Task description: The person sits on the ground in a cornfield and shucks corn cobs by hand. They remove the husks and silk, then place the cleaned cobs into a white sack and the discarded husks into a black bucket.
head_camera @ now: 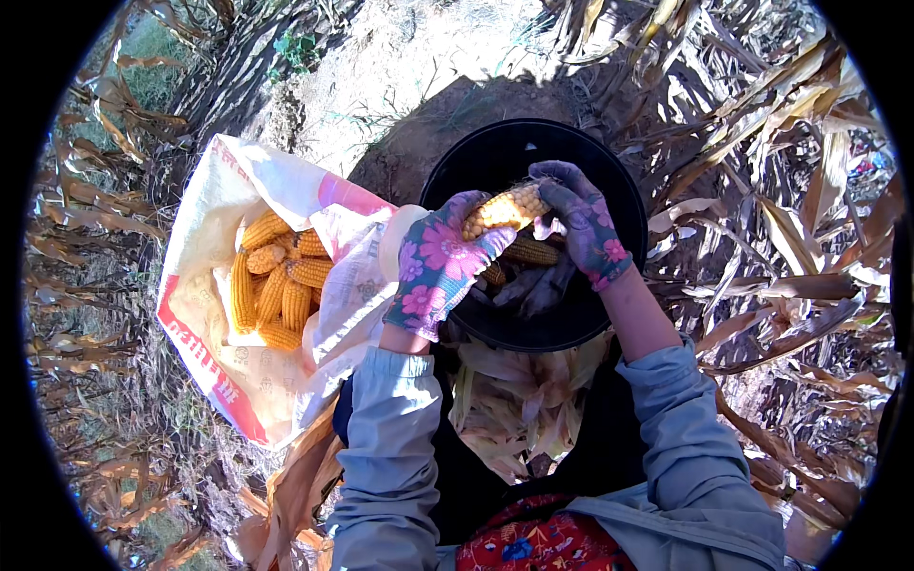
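A pale yellow ear of corn point(505, 211) is held over a black bucket point(471, 153). My left hand point(446, 260), in a flowered work glove, grips the ear's lower left end, thumb along its upper side. At the other end, my right hand point(582, 218), in a matching glove, has its fingers closed around the tip. Darker ears of corn point(532, 251) and greyish husks point(535, 289) lie inside the bucket, partly hidden by my hands.
To the left stands an open woven sack point(214, 342) bearing writing, with several husked yellow ears point(271, 285) inside. Stripped husks point(525, 400) lie between my legs. Dry corn stalks and leaves point(792, 285) crowd the right side, and bare soil point(428, 43) stretches beyond the bucket.
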Tool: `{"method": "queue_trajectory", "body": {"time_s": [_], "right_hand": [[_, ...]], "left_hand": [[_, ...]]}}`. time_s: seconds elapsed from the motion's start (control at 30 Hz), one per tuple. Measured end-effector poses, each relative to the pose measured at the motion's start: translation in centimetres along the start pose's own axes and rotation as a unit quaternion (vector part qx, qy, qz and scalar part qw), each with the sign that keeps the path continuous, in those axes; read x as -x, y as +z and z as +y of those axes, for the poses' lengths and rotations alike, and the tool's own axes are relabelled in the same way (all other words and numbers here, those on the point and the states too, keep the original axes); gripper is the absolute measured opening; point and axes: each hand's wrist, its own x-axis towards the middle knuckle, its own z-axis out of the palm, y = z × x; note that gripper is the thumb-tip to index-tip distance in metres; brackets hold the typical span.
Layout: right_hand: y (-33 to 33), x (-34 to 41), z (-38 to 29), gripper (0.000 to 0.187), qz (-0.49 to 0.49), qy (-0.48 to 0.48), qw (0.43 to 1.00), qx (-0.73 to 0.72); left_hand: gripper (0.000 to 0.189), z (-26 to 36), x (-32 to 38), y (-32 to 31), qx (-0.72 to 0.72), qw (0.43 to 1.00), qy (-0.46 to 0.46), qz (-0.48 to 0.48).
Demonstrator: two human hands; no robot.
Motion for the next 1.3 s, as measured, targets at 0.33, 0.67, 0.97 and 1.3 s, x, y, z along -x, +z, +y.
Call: {"method": "queue_trajectory", "body": {"time_s": [0.33,0.67,0.97,1.3], "right_hand": [[-3.1,-0.2,-0.3,0.019,0.083,-0.15,0.835,0.522],[0.7,2.7,-1.8,0.019,-0.199,0.101,0.97,0.094],[-1.9,2.3,-2.0,0.013,0.033,-0.13,0.925,0.356],[-16.6,4.4,-5.3,0.033,0.176,0.007,0.649,0.74]], "left_hand": [[0.042,2.8,2.4,0.5,-0.193,0.981,0.018,-0.014],[0.035,1.5,4.3,3.9,-0.393,0.879,0.191,-0.191],[0.037,2.0,5.3,2.8,-0.272,0.917,0.263,-0.128],[0.042,2.3,7.7,-5.6,0.228,0.916,0.104,0.313]]}}
